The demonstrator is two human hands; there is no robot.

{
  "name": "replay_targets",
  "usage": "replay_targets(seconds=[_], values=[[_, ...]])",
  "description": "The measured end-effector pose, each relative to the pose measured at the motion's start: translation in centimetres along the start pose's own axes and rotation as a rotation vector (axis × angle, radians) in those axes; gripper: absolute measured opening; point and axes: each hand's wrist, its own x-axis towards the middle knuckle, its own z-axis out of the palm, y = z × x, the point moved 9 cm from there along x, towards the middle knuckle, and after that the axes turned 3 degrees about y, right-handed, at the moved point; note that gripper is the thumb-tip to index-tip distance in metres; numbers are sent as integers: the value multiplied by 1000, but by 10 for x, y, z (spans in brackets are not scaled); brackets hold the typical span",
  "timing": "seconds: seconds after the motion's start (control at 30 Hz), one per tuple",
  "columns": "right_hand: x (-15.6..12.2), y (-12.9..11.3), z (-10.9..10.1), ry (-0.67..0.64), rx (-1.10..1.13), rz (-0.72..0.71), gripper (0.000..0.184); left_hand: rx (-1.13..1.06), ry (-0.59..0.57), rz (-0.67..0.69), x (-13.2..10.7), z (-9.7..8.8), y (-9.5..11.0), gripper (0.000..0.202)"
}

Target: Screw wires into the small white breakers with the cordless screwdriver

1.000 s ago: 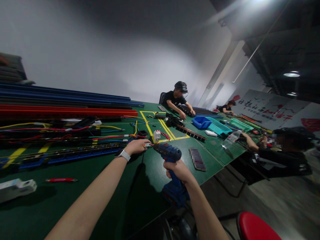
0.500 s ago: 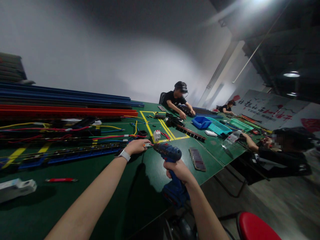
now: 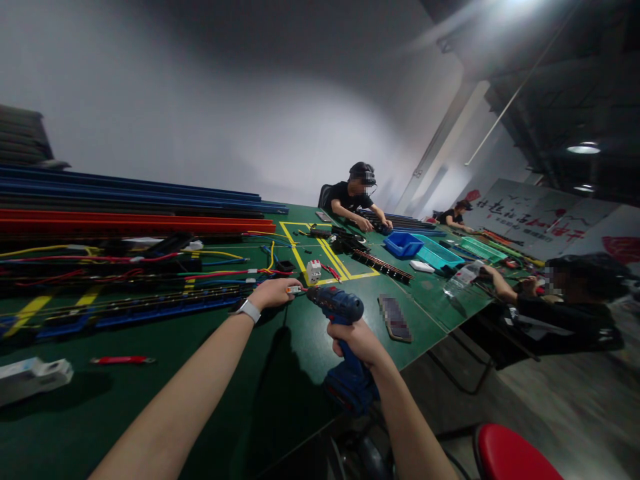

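My right hand [image 3: 354, 340] is wrapped around the grip of a blue cordless drill [image 3: 340, 307], whose nose points left. My left hand [image 3: 273, 294], with a watch at the wrist, is closed on a small pale block [image 3: 295, 290] with an orange patch. The drill's tip meets or nearly meets this block; the exact contact is too small to tell. Just beyond them a white circuit breaker [image 3: 313, 271] with red levers stands on the green table [image 3: 220, 393]. Short red wires [image 3: 331, 272] lie beside it.
Wired rails [image 3: 165, 303] stretch across the left, with orange channels [image 3: 125, 222] behind. A red wire [image 3: 123, 360] and a white device [image 3: 37, 380] lie front left. A phone [image 3: 395, 319] rests right of the drill. Blue bins [image 3: 403, 245], a bottle [image 3: 463, 280] and co-workers are farther right.
My hands, the drill and the pale block stay in nearly the same place. Across the table, a co-worker's hands have shifted slightly.
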Motion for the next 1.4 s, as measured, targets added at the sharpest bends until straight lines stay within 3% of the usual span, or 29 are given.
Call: replay_targets(seconds=[1.4], values=[[0,1,0,5,28,17,16,-15,-12,-14,-4,-4,5,44]])
